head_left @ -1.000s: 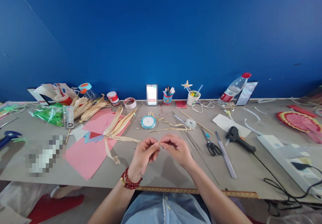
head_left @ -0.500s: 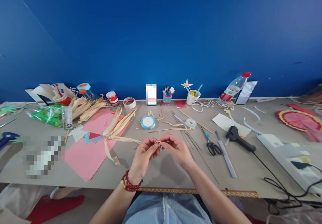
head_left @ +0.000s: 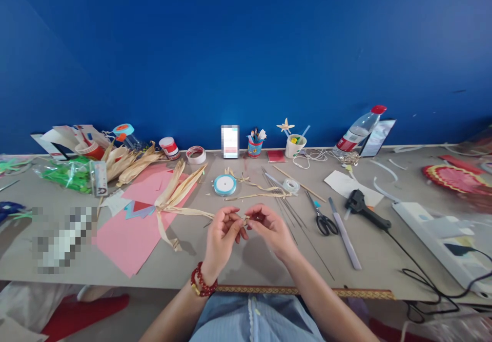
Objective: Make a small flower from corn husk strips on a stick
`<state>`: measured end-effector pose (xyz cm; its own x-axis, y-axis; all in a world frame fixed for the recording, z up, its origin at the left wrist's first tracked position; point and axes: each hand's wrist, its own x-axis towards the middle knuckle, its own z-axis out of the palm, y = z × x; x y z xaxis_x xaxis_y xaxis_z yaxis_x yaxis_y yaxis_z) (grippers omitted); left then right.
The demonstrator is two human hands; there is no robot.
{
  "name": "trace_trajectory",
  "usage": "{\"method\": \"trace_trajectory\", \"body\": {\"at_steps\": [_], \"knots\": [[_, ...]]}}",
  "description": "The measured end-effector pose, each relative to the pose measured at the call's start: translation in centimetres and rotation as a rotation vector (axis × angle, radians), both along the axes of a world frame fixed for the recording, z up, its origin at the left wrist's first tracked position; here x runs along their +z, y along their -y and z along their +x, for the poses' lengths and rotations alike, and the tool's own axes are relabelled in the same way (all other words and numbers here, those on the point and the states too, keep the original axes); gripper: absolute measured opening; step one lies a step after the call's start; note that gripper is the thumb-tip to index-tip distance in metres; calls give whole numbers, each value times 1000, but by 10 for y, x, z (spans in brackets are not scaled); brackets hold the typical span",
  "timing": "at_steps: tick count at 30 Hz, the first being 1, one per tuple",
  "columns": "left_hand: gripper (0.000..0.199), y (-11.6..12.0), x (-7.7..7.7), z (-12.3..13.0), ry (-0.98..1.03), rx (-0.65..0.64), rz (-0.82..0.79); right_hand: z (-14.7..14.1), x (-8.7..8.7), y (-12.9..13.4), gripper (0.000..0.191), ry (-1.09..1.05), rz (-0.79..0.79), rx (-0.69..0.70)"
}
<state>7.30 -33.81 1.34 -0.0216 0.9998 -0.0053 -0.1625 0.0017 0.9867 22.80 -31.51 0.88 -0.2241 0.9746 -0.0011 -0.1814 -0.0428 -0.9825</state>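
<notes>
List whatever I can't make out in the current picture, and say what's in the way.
Head view, small pale piece: its shape, mostly covered by fingers of the left hand and right hand.
Head view, upright phone: screen content, pixelated.
Head view, blue tool: cut off by the left edge.
Head view, pink-and-yellow round piece: right part, blurred.
</notes>
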Motion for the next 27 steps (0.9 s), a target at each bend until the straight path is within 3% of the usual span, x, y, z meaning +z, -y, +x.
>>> {"method": "trace_trajectory", "body": {"at_steps": [5, 11, 20, 27], "knots": [[25, 4, 0, 2, -29, 5, 34, 0, 8, 1, 18, -8, -30, 108], [23, 6, 2, 3, -36, 11, 19, -1, 9, 5, 21, 11, 4, 87], [22, 5, -5, -5, 32, -113, -77, 1, 10, 6, 21, 175, 76, 93], [18, 10, 5, -11, -141, -161, 19, 1, 13, 8, 15, 250, 81, 98]]}}
